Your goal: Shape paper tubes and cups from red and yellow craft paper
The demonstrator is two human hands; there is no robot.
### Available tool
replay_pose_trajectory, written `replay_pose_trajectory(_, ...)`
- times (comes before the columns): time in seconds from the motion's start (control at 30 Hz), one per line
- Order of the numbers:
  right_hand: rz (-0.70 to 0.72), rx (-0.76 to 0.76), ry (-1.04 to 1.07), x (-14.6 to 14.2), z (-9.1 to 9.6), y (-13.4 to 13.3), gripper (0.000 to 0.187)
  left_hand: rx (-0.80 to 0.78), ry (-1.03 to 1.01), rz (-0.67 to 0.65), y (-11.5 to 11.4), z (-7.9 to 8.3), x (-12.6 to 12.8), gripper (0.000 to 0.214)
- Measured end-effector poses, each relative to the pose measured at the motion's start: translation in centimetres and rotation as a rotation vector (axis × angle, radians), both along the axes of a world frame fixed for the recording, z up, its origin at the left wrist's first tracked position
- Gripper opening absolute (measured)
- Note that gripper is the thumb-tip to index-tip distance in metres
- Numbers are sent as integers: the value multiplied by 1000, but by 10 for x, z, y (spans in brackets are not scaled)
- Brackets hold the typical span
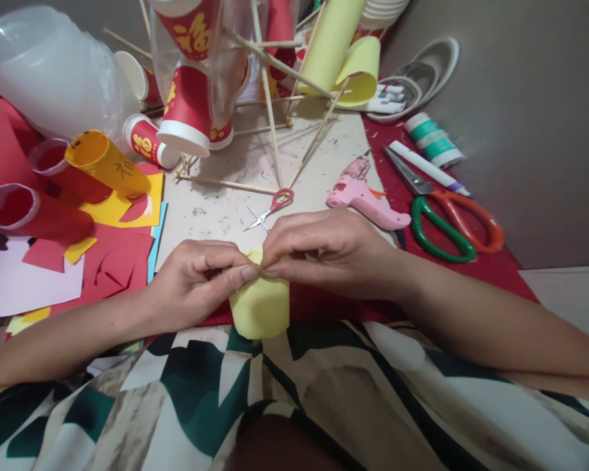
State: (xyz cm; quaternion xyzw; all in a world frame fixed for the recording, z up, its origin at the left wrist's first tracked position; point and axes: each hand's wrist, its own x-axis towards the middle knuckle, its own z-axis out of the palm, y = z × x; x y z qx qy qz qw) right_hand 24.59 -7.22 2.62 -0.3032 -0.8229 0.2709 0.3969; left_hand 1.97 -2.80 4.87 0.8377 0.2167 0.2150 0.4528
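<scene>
Grey wall rises on the right of the worktop, where a pale board lies over red cloth. At the near edge, 2 bare hands meet almost fingertip to fingertip. Left hand and right hand each have thumb and forefinger pinched narrow on the upper part of a pale yellow piece. Its rim shows just beyond the pinch, and most of it hangs on the body side of the grip, over the patterned fabric. I can't tell whether something small is also caught between the fingertips.

Just past the grip, small red-handled scissors lie on the board, their handles close to the foot of a wooden stick frame. Farther out beyond the hands, red paper cups stand among clear plastic.

Off to the right of the grip, a pink glue gun rests near the right hand; past it are large scissors with 1 green and 1 orange handle loop, and a green-and-white roll. Left of the grip lie paper scraps, then 2 red tubes and 1 orange-yellow tube with dark writing.
</scene>
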Motion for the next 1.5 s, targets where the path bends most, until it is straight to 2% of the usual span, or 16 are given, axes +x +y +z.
replay_pose_trajectory(0.2, -21, -74, 30, 8, 8, 0, 12, 6, 34, 22, 12, 4, -8, 15)
replay_pose_trajectory(0.37, -29, -127, 53, 12, 9, 4, 13, -17, -61, 25, 19, 3, -16, 27)
replay_pose_trajectory(0.5, -94, -48, 19, 10, 6, 3, 7, -1, -43, 26, 15, 2, -17, 25)
replay_pose_trajectory(0.6, -105, 19, 5, 7, 7, 0, 12, 17, -19, 42, 13, 1, -16, 24)
replay_pose_trajectory(0.8, -172, 46, 78, 5, 9, -7, 12, 17, 3, 87, 11, 3, -14, 15)
replay_pose_trajectory(0.93, -131, 30, 10, 3, 7, -8, 17, -12, 18, 72, 8, 3, -13, 15)
replay_pose_trajectory(1.17, -81, -135, 6, -1, 2, -5, 12, -22, 38, 63, 6, 4, -13, 15)
replay_pose_trajectory(1.5, -67, -72, -32, 0, 4, -6, 4, -75, 91, 96, 3, 8, -12, 11)
